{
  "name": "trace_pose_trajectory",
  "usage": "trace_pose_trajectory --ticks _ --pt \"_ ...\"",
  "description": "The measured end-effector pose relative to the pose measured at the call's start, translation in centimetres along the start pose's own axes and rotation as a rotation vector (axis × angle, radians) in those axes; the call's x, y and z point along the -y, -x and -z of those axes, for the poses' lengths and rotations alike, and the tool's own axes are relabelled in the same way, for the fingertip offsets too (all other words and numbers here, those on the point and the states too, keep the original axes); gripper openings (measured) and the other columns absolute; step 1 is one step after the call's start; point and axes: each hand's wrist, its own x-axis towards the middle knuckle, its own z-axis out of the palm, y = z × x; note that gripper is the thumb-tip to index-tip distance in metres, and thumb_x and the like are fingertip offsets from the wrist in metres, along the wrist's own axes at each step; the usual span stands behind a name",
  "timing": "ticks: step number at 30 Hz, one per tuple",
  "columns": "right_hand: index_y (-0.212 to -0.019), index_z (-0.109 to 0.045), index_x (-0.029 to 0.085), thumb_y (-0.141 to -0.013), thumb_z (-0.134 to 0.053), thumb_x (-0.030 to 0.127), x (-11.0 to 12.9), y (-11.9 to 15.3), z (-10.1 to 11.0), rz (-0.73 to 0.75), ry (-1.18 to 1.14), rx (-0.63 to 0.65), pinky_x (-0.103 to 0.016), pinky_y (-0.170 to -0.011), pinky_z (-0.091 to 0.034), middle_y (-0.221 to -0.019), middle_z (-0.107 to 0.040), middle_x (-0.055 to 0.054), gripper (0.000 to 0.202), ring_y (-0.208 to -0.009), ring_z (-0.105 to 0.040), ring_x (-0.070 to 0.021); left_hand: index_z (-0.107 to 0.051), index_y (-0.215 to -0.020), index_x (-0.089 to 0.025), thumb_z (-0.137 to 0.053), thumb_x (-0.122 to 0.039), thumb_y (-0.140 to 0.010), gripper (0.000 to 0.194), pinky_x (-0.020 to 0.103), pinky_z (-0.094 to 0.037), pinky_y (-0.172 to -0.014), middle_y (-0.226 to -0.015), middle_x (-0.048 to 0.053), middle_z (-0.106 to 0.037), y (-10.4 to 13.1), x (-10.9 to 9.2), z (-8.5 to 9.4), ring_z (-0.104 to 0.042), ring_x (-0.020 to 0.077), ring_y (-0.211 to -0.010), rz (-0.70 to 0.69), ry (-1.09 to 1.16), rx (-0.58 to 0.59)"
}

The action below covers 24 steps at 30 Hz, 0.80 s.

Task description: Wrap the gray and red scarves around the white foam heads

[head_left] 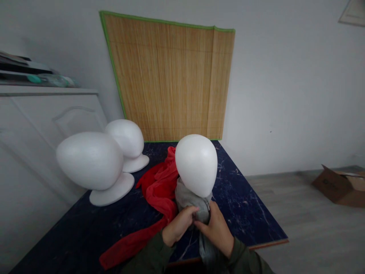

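A white mannequin head [196, 163] stands near the front of the dark blue table, with a grey scarf [185, 196] wrapped about its neck. My left hand [181, 223] grips the scarf from the left, just below the chin. From the right, my right hand [218, 228] pinches the same grey cloth, its thumb close to the left fingers. One end of the scarf hangs down between my forearms over the table's front edge. Beside the head, on the left, lies a crumpled red scarf [159, 198], one end stretching toward me.
Two more white mannequin heads [89, 161] [125, 139] stand on the left of the marbled table [239, 205]. A white cabinet [48, 121] borders the left side. Behind hangs a bamboo mat [171, 76]. An open cardboard box [339, 186] sits on the floor at right.
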Motion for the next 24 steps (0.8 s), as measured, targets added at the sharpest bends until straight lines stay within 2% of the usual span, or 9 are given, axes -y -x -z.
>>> trace_pose_trajectory --ticks 3,6,8,11,13,17,20,22,24 --pt "-0.122 -0.034 0.016 -0.066 -0.049 0.01 -0.3 -0.7 0.2 -0.025 0.047 -0.055 -0.035 -0.084 -0.042 -0.108 -0.054 -0.01 0.059 -0.098 -0.053 -0.0227 -0.063 -0.096 -0.013 -0.057 -0.032 -0.07 0.033 0.036 -0.032 -0.095 -0.102 0.008 -0.064 0.1 -0.5 -0.4 -0.05 0.0238 -0.106 -0.07 0.05 -0.037" --pt "-0.122 -0.032 0.017 -0.066 -0.043 0.007 -0.7 -1.6 1.3 -0.039 0.032 -0.055 -0.03 -0.075 -0.044 -0.098 -0.059 -0.007 0.058 -0.087 -0.058 -0.0194 -0.062 -0.099 -0.015 -0.057 -0.035 -0.072 0.034 0.037 -0.035 -0.092 -0.107 0.009 -0.062 0.2 -0.8 -0.2 -0.05 0.0243 -0.106 -0.161 0.048 -0.056" --pt "-0.113 -0.043 0.018 -0.066 -0.042 0.007 -0.8 -2.4 2.5 -0.027 0.083 -0.033 -0.029 -0.073 -0.044 -0.092 -0.061 -0.005 0.048 -0.082 -0.058 -0.0189 -0.063 -0.094 -0.014 -0.059 -0.036 -0.072 0.031 0.036 -0.039 -0.086 -0.1 0.009 -0.064 0.3 -1.0 0.5 -0.055 0.0233 -0.097 -0.175 -0.026 -0.092" --pt "-0.087 -0.059 0.019 -0.071 -0.042 0.011 -0.8 -3.8 4.3 0.037 0.181 0.019 -0.03 -0.073 -0.042 -0.082 -0.062 -0.005 0.024 -0.079 -0.057 -0.0199 -0.062 -0.077 -0.012 -0.063 -0.041 -0.068 0.03 0.032 -0.041 -0.074 -0.08 0.006 -0.065 0.3 -1.6 1.8 -0.057 0.0199 -0.078 -0.167 -0.282 -0.223" --pt "-0.081 -0.063 0.02 -0.076 -0.041 0.015 -0.5 -4.6 5.1 0.103 0.157 0.076 -0.03 -0.075 -0.041 -0.08 -0.062 -0.005 0.023 -0.079 -0.056 -0.0202 -0.059 -0.073 -0.012 -0.066 -0.043 -0.064 0.033 0.029 -0.04 -0.068 -0.074 0.004 -0.062 0.3 -2.2 2.8 -0.055 0.0179 -0.072 -0.189 -0.474 -0.266" --pt "-0.093 -0.065 0.021 -0.083 -0.037 0.02 -0.1 -5.2 5.3 0.13 0.0 0.12 -0.031 -0.079 -0.042 -0.091 -0.064 -0.006 0.03 -0.087 -0.057 -0.0201 -0.054 -0.069 -0.013 -0.068 -0.042 -0.06 0.034 0.025 -0.037 -0.059 -0.065 0.0 -0.056 0.2 -3.5 4.2 -0.05 0.0145 -0.063 -0.238 -0.732 -0.26" --pt "-0.102 -0.063 0.021 -0.083 -0.037 0.019 -0.5 -5.0 4.6 0.157 -0.029 0.108 -0.032 -0.084 -0.041 -0.102 -0.062 -0.006 0.033 -0.094 -0.055 -0.0201 -0.051 -0.066 -0.014 -0.07 -0.041 -0.058 0.034 0.024 -0.035 -0.055 -0.061 -0.001 -0.054 0.3 -3.8 4.5 -0.049 0.0138 -0.059 -0.214 -0.83 -0.293" --pt "-0.106 -0.061 0.022 -0.082 -0.036 0.017 -1.1 -4.8 4.1 0.167 -0.061 0.096 -0.033 -0.088 -0.04 -0.107 -0.06 -0.006 0.035 -0.098 -0.054 -0.0198 -0.054 -0.073 -0.012 -0.071 -0.039 -0.057 0.035 0.026 -0.039 -0.06 -0.071 0.003 -0.06 0.4 -3.8 4.5 -0.053 0.0168 -0.067 -0.198 -0.813 -0.227" --pt "-0.108 -0.061 0.023 -0.082 -0.034 0.017 -1.8 -4.7 3.8 0.149 -0.109 0.084 -0.035 -0.092 -0.037 -0.112 -0.058 -0.006 0.037 -0.103 -0.052 -0.0197 -0.056 -0.09 -0.012 -0.072 -0.036 -0.058 0.043 0.029 -0.042 -0.072 -0.09 0.007 -0.063 0.5 -3.9 4.4 -0.056 0.0207 -0.082 -0.204 -0.741 -0.1"
